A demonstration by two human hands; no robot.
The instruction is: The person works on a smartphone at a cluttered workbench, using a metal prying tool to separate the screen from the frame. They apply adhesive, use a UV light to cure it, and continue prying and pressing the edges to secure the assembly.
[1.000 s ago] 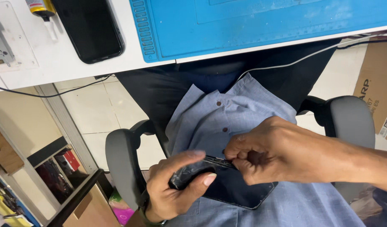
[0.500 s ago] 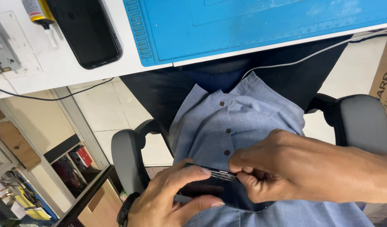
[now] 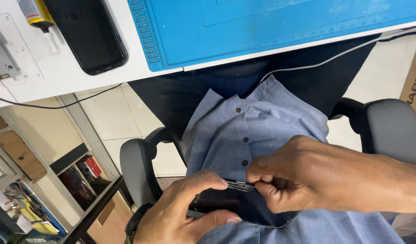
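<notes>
A dark smartphone (image 3: 237,205) lies in my lap against my blue shirt, low in the head view. My left hand (image 3: 178,212) grips its left end, thumb under and index finger along the top edge. My right hand (image 3: 303,178) pinches the phone's upper edge with thumb and forefinger, its fingers closed around a small thin part there; what it pinches is too hidden to name. My right forearm enters from the right edge.
A white desk edge (image 3: 72,77) carries a blue work mat (image 3: 262,27), a second black phone (image 3: 88,34) and a glue tube (image 3: 34,13). Grey chair armrests (image 3: 135,167) flank my lap. A white cable (image 3: 334,54) hangs from the desk. Shelves stand lower left.
The view has shifted slightly and both hands sit lower in the frame. My left index finger has stretched further along the phone's top edge toward my right hand's pinch.
</notes>
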